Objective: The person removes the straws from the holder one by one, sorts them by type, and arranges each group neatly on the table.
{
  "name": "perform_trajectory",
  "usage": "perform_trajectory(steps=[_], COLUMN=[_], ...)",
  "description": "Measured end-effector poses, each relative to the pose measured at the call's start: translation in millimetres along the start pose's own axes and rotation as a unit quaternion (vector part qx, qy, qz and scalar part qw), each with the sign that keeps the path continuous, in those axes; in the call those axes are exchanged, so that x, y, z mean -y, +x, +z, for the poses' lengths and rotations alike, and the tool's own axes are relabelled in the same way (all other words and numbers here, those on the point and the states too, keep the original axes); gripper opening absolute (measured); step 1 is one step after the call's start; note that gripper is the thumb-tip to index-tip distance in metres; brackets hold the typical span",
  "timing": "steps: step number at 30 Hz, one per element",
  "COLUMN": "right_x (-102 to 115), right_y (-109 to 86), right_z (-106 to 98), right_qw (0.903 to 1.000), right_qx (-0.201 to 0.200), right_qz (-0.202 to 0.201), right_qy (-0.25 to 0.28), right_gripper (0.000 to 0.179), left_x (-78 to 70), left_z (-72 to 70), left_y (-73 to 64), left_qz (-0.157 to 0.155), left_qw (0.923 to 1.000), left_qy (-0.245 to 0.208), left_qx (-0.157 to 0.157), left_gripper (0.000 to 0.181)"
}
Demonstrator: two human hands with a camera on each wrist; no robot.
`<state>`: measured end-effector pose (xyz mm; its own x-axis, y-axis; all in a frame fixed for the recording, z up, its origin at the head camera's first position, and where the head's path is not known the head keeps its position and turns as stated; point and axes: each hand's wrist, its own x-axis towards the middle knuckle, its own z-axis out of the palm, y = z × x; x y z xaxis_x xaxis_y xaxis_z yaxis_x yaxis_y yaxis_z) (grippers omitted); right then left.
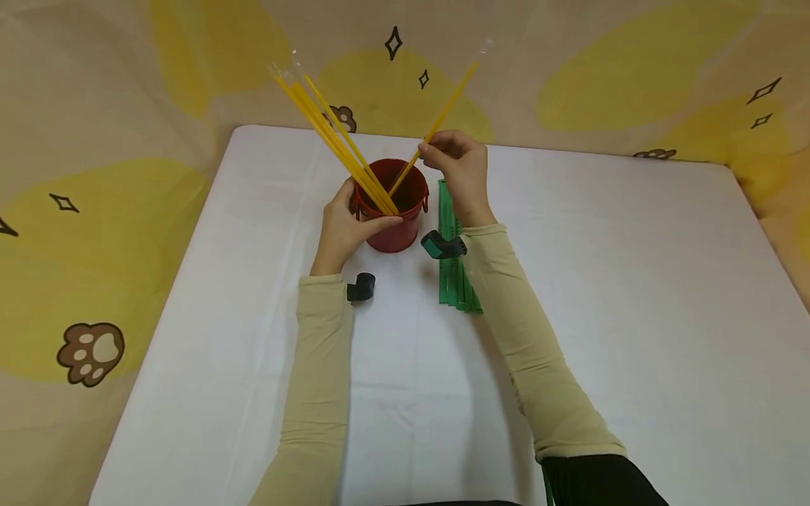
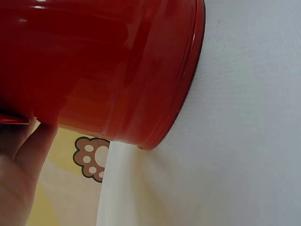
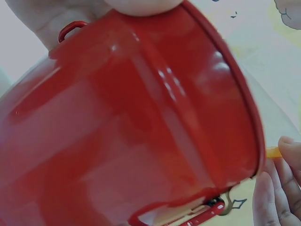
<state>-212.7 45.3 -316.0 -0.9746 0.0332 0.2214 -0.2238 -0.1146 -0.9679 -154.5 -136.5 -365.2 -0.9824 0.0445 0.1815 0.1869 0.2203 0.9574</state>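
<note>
A small red bucket point(image 1: 394, 237) with side handle loops stands on the white table. My left hand point(image 1: 342, 226) grips it from the left, its thumb laid along the front rim. Several long yellow straws point(image 1: 329, 135) in clear wrappers lean in the bucket, tilted to the left. My right hand point(image 1: 463, 169) pinches another wrapped yellow straw point(image 1: 457, 94) between thumb and fingers; its lower end is inside the bucket and its top tilts right. In the right wrist view the bucket point(image 3: 117, 103) covers most of the frame, with the pinching fingers point(image 3: 270, 193) at the right edge.
Beside the bucket on the right lies a bunch of flat green strips point(image 1: 449, 277), partly covered by the right forearm. The white table point(image 1: 633, 281) extends to both sides. A yellow patterned cloth point(image 1: 601, 77) stands behind the far edge.
</note>
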Motion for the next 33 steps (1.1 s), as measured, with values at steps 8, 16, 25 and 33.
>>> perform_trajectory(steps=[8,16,25,33], right_x=[3.0,8.4,13.7,18.1], right_y=[-1.2,-1.8,-1.7,-1.6], right_z=[-6.9,-11.2,-16.6,-23.1], right_qw=[0.9998,0.9992,0.9972,0.994], right_qx=[-0.007,-0.024,-0.053,-0.068], right_qz=[-0.012,-0.02,-0.029,-0.048], right_qy=[0.011,0.025,0.045,0.071], right_gripper=[0.005,0.004,0.005,0.009], left_x=[-3.5,-2.8,-1.4,-1.0], left_z=[0.3,0.6,-0.1,-0.8], left_y=[-1.0,-1.4,-0.5,0.3], left_qz=[-0.005,-0.001,-0.007,-0.008], left_qw=[1.0,1.0,0.9999,0.9999], left_qy=[-0.008,-0.004,0.008,0.008], left_qx=[0.0,-0.002,-0.003,-0.002], left_gripper=[0.074,0.075,0.073,0.072])
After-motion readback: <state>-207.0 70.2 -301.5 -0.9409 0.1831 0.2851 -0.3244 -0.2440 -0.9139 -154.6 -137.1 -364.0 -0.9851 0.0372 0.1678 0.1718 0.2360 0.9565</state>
